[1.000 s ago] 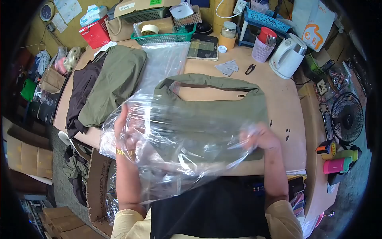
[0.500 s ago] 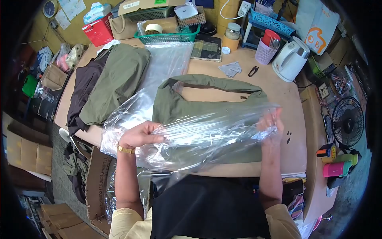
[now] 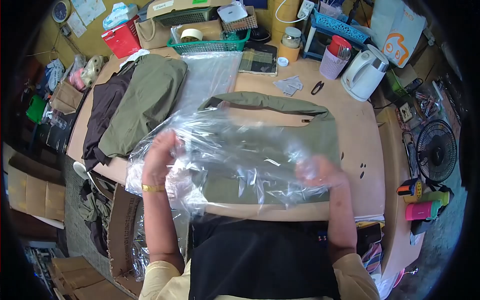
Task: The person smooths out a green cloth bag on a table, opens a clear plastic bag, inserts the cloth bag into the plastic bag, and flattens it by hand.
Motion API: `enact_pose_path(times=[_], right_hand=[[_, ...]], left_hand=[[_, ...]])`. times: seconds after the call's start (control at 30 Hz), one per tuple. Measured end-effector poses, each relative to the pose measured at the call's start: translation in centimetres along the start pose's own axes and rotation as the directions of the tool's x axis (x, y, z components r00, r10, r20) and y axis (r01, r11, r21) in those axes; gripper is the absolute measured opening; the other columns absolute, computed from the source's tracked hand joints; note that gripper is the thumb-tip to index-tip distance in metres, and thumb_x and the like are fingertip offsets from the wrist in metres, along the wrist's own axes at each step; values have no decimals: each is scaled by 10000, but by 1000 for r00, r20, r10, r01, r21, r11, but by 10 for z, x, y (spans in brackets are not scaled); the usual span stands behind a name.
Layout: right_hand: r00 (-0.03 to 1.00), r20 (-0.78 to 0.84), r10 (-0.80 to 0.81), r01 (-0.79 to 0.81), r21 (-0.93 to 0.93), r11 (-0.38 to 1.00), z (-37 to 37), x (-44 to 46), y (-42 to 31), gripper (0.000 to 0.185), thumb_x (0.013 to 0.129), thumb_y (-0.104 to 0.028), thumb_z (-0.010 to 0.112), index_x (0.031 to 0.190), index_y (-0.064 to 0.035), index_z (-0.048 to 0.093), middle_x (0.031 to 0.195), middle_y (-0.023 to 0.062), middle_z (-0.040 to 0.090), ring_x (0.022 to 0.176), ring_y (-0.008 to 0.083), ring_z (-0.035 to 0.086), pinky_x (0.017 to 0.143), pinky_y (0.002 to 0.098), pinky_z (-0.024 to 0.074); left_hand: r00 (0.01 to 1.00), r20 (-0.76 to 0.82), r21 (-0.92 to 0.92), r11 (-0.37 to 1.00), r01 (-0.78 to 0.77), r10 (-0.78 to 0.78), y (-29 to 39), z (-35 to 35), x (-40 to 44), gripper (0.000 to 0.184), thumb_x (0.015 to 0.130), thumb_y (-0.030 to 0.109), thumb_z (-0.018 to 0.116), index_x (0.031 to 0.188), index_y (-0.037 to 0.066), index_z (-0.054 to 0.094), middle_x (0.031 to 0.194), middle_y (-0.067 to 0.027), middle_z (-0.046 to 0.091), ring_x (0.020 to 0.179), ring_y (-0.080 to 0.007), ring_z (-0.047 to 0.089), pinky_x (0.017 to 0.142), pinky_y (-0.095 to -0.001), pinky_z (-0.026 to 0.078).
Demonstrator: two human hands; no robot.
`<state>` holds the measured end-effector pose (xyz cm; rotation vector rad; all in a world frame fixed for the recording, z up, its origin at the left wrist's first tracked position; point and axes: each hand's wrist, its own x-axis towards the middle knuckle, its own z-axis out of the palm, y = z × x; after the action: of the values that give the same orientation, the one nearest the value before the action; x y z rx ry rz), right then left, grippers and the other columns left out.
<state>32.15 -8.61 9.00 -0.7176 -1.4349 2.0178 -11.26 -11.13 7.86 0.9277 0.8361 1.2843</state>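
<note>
A clear plastic bag (image 3: 235,155) stretches between my two hands, crinkled and partly smeared by motion. My left hand (image 3: 162,150), with a gold band at the wrist, grips its left part. At the other side my right hand (image 3: 322,172) is blurred, its fingers closed on the bag's right part. Under the bag an olive-green garment (image 3: 320,140) lies folded on the table, a small zipper pull near its upper right. Film hides much of the garment's left and middle.
Left of the bag lie a folded green garment (image 3: 145,105) and a dark one (image 3: 102,117). Flat plastic bags (image 3: 210,75) reach toward a green basket (image 3: 215,46). Thread snips (image 3: 317,88), a grey cloth scrap (image 3: 288,85) and a white kettle (image 3: 364,75) stand farther back.
My left hand has moved up and slightly left; my right hand has moved down and left. The bag between them has slackened, uncovering the garment's right side.
</note>
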Motion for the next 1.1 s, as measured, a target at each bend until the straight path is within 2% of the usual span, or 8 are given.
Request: enact_pose_path(times=[0.07, 0.2, 0.37, 0.5, 0.63, 0.8, 1.0, 1.1], right_hand=[[949, 86, 305, -114, -804, 583, -6, -2, 5, 384, 936, -442, 645, 1000, -67, 696, 844, 37, 678, 771, 169, 633, 704, 348, 518], [953, 119, -278, 272, 66, 960, -36, -1, 38, 547, 937, -566, 571, 1156, -66, 608, 824, 30, 653, 715, 177, 613, 647, 358, 515], [757, 20, -653, 311, 868, 388, -22, 11, 22, 595, 915, -616, 571, 1154, -71, 582, 831, 33, 650, 701, 148, 591, 589, 336, 500], [929, 121, 350, -203, -624, 754, 10, -4, -1, 265, 900, -359, 692, 959, -101, 674, 794, 62, 660, 660, 163, 603, 558, 347, 489], [780, 503, 372, 85, -674, 733, 31, 11, -8, 85, 860, -193, 707, 857, -110, 690, 773, 60, 661, 648, 162, 600, 582, 368, 492], [663, -682, -310, 738, 524, 425, 9, 7, 16, 485, 1003, -559, 409, 967, -125, 622, 577, 8, 475, 486, 170, 469, 543, 375, 449], [974, 128, -185, 30, 738, 674, -1, -8, 27, 382, 981, -443, 567, 1020, -77, 666, 753, 65, 614, 628, 222, 591, 617, 338, 468], [758, 612, 225, 147, -497, 855, -4, 4, 17, 372, 953, -376, 619, 1015, -12, 664, 794, 81, 616, 651, 230, 597, 664, 357, 464]], left_hand=[[979, -199, -358, 928, -104, 33, 1, 16, 4, 266, 1000, 289, 585, 1018, 38, 669, 931, -75, 712, 832, -175, 678, 763, -317, 547], [990, 104, -484, 865, 133, -94, -2, 16, -13, 249, 983, 262, 616, 1064, 32, 664, 1003, -90, 711, 901, -188, 678, 825, -328, 540], [918, 297, 478, 873, 95, -262, -25, -1, -15, 305, 986, 320, 608, 1053, 28, 667, 988, -72, 690, 909, -155, 629, 846, -297, 495], [991, -135, -357, 933, -51, 3, 17, 8, -7, 267, 1019, 285, 546, 1030, 42, 655, 962, -60, 695, 820, -157, 666, 775, -325, 559], [967, -246, -381, 911, -160, 67, 30, 46, -18, 332, 983, 309, 613, 1178, 41, 631, 1013, -64, 699, 868, -175, 670, 813, -338, 555], [837, 387, 570, 814, 113, -387, 15, 25, -30, 387, 931, 293, 692, 1181, -1, 666, 1027, -14, 699, 873, -89, 589, 795, -271, 485], [979, -202, -154, 986, -66, 34, 9, -1, -14, 240, 1007, 272, 562, 974, 64, 676, 830, -31, 677, 773, -171, 615, 741, -330, 497], [990, -139, -490, 866, -101, 37, 15, -10, -9, 237, 1034, 232, 500, 940, 59, 630, 728, -13, 597, 644, -132, 572, 601, -303, 493]])
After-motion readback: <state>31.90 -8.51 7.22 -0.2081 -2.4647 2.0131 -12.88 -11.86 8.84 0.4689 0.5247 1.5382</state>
